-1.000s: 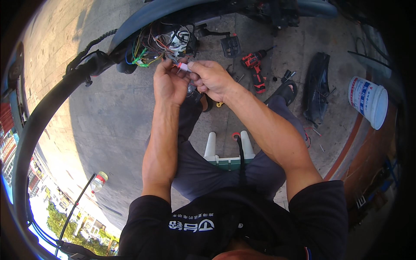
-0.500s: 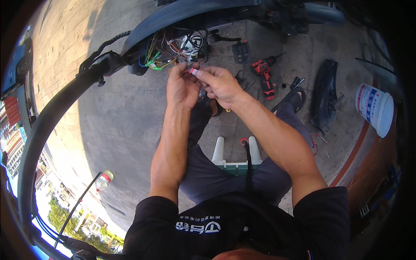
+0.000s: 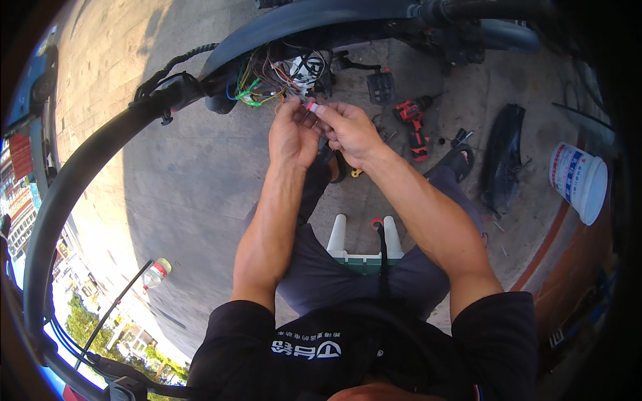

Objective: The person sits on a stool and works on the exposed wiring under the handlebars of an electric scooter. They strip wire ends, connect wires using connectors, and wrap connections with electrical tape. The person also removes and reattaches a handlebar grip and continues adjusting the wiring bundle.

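Handling of a small, boxy red-and-white plastic connector (image 3: 312, 107), located between the fingertips at the near edge of a tangled bundle of thin multicoloured wires (image 3: 273, 75), under a broad, curved, dark frame tube (image 3: 294, 27). Right bare hand (image 3: 354, 136): grip pinching the connector between thumb and curled fingers, toward the white end. Left bare hand (image 3: 293, 137): fingertips drawn in close beside the red end; because of overlapping fingers, not possible to tell whether pinching plastic or wire. For sound technique, as a judgement: grasp the plastic housing rather than the thin leads, to spare the joints inside. Align both hands along the connector's length and apply force straight, without rocking or twisting. Inspect for a catch or keyed edge before pressing or pulling, such detail being too small to tell here. Steady one hand against the other for fine control. Allow slack toward the bundle, and avoid snagging the bright green plastic plugs (image 3: 249, 93) to the left. Leave the red-and-black cordless drill (image 3: 413, 125) on the grey paved floor (image 3: 187, 187), off to the right, clear of both forearms.
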A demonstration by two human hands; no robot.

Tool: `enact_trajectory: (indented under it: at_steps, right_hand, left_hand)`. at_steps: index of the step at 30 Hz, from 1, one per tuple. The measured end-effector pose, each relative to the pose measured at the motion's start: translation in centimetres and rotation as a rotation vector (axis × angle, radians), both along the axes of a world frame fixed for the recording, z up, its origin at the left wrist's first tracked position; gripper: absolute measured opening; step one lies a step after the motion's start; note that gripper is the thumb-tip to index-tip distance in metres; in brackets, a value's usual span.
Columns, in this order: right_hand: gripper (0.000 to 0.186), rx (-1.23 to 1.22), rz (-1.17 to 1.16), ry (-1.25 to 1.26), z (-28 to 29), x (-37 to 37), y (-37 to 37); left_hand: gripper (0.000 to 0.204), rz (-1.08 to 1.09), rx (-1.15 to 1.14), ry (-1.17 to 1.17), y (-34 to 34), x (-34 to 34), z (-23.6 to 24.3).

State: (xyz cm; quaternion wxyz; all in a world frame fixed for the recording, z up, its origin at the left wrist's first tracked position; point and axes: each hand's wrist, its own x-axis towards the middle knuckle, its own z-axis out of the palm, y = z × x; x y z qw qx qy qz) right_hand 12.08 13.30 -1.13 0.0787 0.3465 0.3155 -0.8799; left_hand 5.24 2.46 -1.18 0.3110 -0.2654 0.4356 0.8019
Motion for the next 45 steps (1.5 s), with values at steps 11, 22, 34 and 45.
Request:
enact_trajectory:
  at_steps: [11, 22, 34, 45]
  right_hand:
    - [0.019, 0.050, -0.180, -0.003, 0.4, -1.0, -2.4]
    - [0.019, 0.164, 0.152, 0.038, 0.6, -1.1, -0.2]
    - [0.022, 0.109, 0.067, -0.016, 0.2, -1.4, -1.2]
    - [0.029, 0.106, 0.166, 0.004, 0.0, -1.4, -0.7]
  left_hand:
    - [0.024, 0.061, 0.086, -0.025, -0.2, -0.4, -0.4]
    - [0.018, -0.061, -0.071, 0.098, -1.4, -1.0, -0.7]
    - [0.013, -0.086, -0.006, -0.067, -0.7, -0.9, 0.3]
    - [0.014, -0.055, -0.104, -0.067, -0.3, -1.0, 0.5]
